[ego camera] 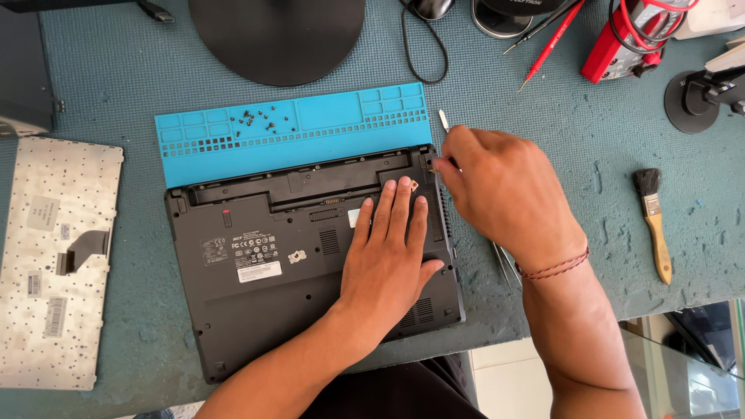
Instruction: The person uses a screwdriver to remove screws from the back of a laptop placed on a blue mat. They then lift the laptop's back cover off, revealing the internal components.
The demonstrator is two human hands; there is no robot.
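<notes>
- Black plastic, underside up — the laptop (295, 256) lies on the teal bench mat (116, 85), its rear edge just against a blue silicone tray (341, 112)
- Its battery bay along the rear edge stands open, and a scatter of small dark screws (260, 120) sits in the tray's compartments, so I judge many base screws to be out already; the bottom cover is still on the machine
- Left hand (392, 248) rests flat on the base, fingers spread and extended, pressing on the right part of the shell and holding nothing
- Right hand (497, 186) is at the rear right corner, fingers pinched together around a thin light-coloured tool (443, 119) whose tip pokes out above the knuckles — the working end is hidden at the corner
- Slim metal tweezers (504, 264) lie on the mat just under the right wrist
- Farther out: a detached keyboard (54, 256) lying face down at the left, a round black stand base (275, 35) behind the tray, a wooden-handled brush (656, 221) to the right, and a red meter with probes (621, 39) at the far right corner
</notes>
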